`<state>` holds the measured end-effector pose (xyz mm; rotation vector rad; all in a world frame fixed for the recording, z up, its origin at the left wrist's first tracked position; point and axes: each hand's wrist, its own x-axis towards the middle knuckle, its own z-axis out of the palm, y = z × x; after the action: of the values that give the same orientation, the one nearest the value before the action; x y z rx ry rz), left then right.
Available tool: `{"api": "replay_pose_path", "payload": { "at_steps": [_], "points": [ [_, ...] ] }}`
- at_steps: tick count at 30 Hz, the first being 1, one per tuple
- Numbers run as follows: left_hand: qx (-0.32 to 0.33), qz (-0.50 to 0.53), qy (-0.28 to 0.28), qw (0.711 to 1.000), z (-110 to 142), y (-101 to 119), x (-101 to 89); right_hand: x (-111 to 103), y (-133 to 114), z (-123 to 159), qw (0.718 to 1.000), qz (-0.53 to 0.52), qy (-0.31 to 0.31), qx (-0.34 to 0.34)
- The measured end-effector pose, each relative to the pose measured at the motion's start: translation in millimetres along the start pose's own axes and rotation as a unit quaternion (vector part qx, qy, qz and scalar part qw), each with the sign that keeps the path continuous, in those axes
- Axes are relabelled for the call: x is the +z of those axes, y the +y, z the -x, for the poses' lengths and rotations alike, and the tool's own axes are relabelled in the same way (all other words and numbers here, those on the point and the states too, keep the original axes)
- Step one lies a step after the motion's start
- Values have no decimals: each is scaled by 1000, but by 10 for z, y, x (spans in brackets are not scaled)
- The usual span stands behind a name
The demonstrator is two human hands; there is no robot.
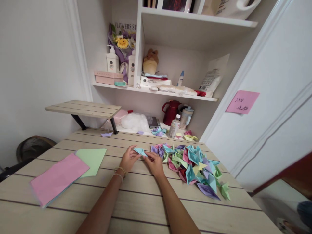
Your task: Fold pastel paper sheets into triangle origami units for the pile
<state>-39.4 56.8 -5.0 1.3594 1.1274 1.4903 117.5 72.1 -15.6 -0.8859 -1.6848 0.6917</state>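
A light blue folded paper boat (139, 151) is held above the middle of the table between both hands. My left hand (129, 159) pinches its left end, thumb in front and fingers behind. Gripping the right end is my right hand (154, 162), with its fingers closed on the paper. Just right of that hand spreads a heap of folded paper boats (187, 162) in blue, green, pink, purple and yellow. To the left lie pink paper sheets (59, 177), partly over green paper sheets (94, 161).
A small raised wooden shelf (83, 108) on black legs stands at the back left, a purple paper boat (106, 134) beside it. Behind the table are a clear bottle (174, 126), a red jug (171, 112) and a white plastic bag (135, 122). Shelves rise above.
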Motion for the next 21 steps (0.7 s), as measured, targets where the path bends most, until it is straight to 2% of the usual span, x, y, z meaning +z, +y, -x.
{"api": "replay_pose_path", "payload": {
  "at_steps": [12, 21],
  "points": [
    [-11, -30, -13, 999, 6, 52, 4, 0, -89, 7, 997, 36, -55, -48],
    [9, -50, -18, 999, 17, 28, 21, 19, -67, 21, 996, 81, -11, -29]
  ]
}}
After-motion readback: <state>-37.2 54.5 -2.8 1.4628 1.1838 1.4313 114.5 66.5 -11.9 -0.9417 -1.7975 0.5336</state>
